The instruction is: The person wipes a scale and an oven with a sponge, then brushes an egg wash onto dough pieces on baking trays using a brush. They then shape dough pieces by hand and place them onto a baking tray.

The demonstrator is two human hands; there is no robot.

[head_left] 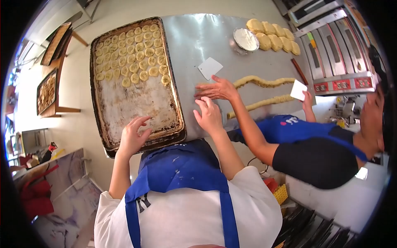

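Observation:
My left hand (134, 135) hovers over the near left part of a worn baking tray (140, 99), its fingers apart and nothing in them. Rows of round dough slices (130, 47) with a dark filling cover the far half of that tray. Just past the tray's right edge, my right hand (209, 115) is raised above the metal table (190, 45), fingers loosely bent and apart, holding nothing visible. Close beyond it is a co-worker's open hand (219, 89). The co-worker's other hand (307, 101) grips a white dough scraper (298, 89).
Two long dough rolls (264, 104) lie on the table's right side. Beyond are a loose white scraper (210, 67), a bowl of flour (246, 39), several dough pieces (273, 35) and a reddish-brown stick (299, 71). The co-worker (314, 153) leans in from the right, near ovens (335, 49).

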